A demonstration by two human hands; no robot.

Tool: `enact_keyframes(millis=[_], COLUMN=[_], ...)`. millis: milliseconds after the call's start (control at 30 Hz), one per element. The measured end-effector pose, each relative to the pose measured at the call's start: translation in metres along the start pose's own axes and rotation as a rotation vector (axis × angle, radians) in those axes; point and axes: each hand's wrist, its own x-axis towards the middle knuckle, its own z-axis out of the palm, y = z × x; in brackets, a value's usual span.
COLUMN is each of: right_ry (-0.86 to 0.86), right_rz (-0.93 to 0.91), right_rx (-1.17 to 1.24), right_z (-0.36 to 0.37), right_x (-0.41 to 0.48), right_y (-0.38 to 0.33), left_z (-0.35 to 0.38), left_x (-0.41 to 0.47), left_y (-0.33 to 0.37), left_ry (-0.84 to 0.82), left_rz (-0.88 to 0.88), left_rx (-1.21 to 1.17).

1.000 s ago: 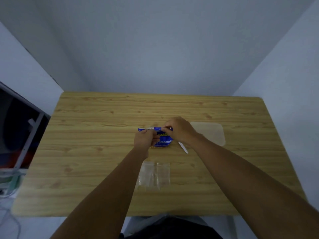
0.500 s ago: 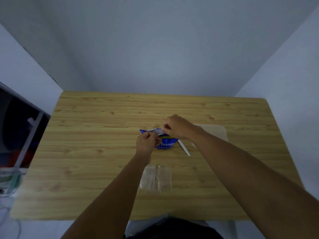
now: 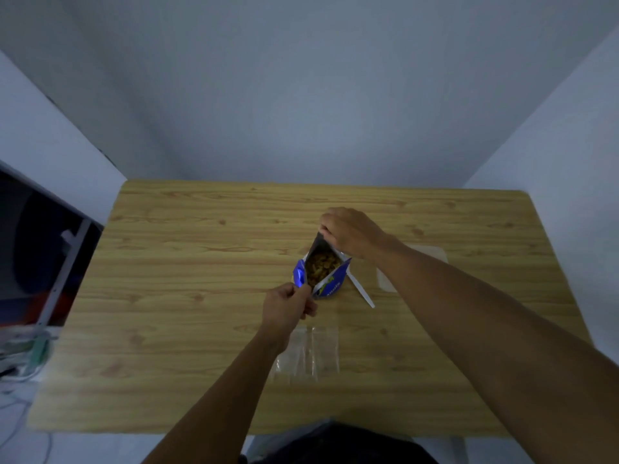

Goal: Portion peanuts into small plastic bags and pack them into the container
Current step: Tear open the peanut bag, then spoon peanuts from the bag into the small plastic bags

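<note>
Your left hand (image 3: 288, 304) pinches the near lip of the blue peanut bag (image 3: 331, 284) and your right hand (image 3: 351, 231) pinches the far lip, so the mouth gapes and the peanuts (image 3: 321, 267) show inside. The bag stands near the middle of the desk (image 3: 201, 262), seemingly kept up by those two grips alone. That is the risk as I judge it: if you pull too hard or let one lip slip, the bag may tear down its side or tip, scattering nuts over the wood. The small plastic bags (image 3: 308, 353) lie flat and unfilled nearer to you, light enough for a forearm to sweep them off. A white utensil (image 3: 361, 291) lies just right of the bag. What looks like the translucent container (image 3: 385, 279) sits beyond it, partly hidden by your right arm. The desk is pale, matte wood grain. Plain pale walls close in behind and on the right. On the left is a white metal frame (image 3: 63, 272) against a dark opening, with loose cables below.
</note>
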Motion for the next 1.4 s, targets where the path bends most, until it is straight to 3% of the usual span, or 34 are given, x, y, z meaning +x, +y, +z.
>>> enact_keyframes(millis=[133,300,367,467,633,833,1000,1167,1400], right_ry=[0.011,0.211,0.266,0.188,-0.019,-0.194,-0.104,0.061,0.308], right_rz=[-0.034,0.374,0.557,0.703,0.631,0.622,0.676,0.785,0.799], right_rx=[0.024,0.617,0.679,0.645,0.496,0.284,0.311,0.515,0.545], right_z=[0.001,0.005,0.02,0.056,0.097,0.12,0.13,0.128,0.063], right_x=[-0.001,-0.017,-0.033,-0.06,-0.087,-0.093,-0.102,-0.111,-0.104], right_y=[0.012,0.021,0.025,0.028,0.006,-0.016,-0.024,-0.027,-0.012], left_z=[-0.008,-0.01,-0.01,-0.01,-0.009,-0.008,-0.011,-0.01,-0.012], left_x=[0.003,0.008,0.011,0.013,0.015,0.021,0.026,0.027,0.031], left_y=[0.009,0.012,0.011,0.013,0.022,0.014,0.01,0.009,0.008], left_ry=[-0.069,-0.114,-0.018,0.195,0.201,0.215,0.208,0.17,0.136], left_rz=[-0.009,-0.025,0.0,0.119,0.364,0.342,0.298,0.253,0.225], left_rx=[0.038,0.072,0.088,0.183,0.348,0.26,0.195,0.127,0.07])
